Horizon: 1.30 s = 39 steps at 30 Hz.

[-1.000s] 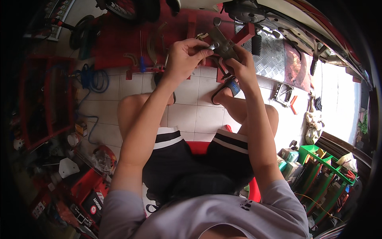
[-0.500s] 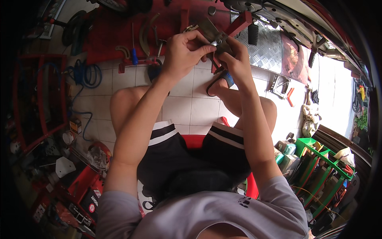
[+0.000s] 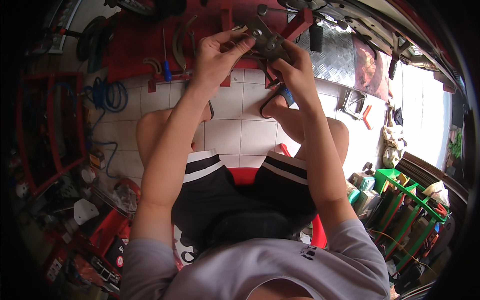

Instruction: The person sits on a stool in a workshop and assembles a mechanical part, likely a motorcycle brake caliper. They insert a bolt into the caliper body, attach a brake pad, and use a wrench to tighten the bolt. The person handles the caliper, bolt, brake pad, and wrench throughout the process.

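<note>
In front of me, over the red work stand, I hold a dark grey metal plate (image 3: 263,41) tilted, with two round silver pieces on its face. My right hand (image 3: 295,62) is closed round its right end, thumb on the near edge. My left hand (image 3: 217,55) is closed in a pinch at the plate's left edge, thumb tip close to the upper silver piece. What lies between those fingers is hidden. A blue-handled screwdriver (image 3: 167,70) and a curved metal piece (image 3: 179,45) lie on the stand left of my left hand.
Around the red stand (image 3: 135,45) are a coiled blue hose (image 3: 112,95) and a red metal frame (image 3: 52,125) at left. A diamond-plate sheet (image 3: 332,60) lies to the right. A green tool rack (image 3: 412,195) stands at lower right. White tiles (image 3: 225,130) cover the floor.
My left hand has moved left and slightly up from the plate's middle, uncovering the silver pieces. The plate has tilted and shifted a little; my right hand keeps its hold.
</note>
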Each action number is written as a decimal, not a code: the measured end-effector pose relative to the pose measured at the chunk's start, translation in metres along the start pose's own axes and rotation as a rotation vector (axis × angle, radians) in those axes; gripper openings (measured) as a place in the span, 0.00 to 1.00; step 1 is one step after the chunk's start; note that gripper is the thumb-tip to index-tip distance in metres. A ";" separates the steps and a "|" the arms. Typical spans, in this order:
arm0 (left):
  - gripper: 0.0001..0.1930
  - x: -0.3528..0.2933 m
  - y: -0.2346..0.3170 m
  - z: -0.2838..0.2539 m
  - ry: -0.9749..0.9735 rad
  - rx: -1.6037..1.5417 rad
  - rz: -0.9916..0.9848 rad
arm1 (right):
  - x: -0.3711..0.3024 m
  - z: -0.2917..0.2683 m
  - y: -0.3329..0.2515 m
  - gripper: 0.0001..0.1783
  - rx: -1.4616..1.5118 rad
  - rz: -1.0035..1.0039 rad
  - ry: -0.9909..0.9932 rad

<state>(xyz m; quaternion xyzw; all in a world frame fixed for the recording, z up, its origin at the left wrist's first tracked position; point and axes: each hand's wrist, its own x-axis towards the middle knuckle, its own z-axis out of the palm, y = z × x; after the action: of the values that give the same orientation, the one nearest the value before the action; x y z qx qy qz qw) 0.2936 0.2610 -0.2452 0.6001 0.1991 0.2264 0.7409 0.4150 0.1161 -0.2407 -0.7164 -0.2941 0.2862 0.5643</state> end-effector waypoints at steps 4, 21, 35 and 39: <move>0.08 0.005 0.000 -0.014 0.007 -0.355 -0.061 | 0.001 0.000 0.004 0.20 -0.013 0.029 0.027; 0.05 0.009 -0.001 -0.015 0.167 -0.448 -0.114 | 0.002 -0.006 -0.002 0.11 0.230 0.034 0.053; 0.07 0.008 0.005 -0.017 -0.027 -0.156 0.212 | 0.003 -0.015 -0.005 0.11 0.293 0.108 0.080; 0.05 0.005 0.009 -0.013 -0.060 0.012 0.321 | 0.003 -0.015 -0.010 0.10 0.318 0.148 0.119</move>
<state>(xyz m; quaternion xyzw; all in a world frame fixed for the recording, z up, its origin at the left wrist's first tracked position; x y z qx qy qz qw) 0.2897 0.2761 -0.2395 0.6352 0.0800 0.3225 0.6972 0.4265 0.1106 -0.2280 -0.6533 -0.1578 0.3269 0.6644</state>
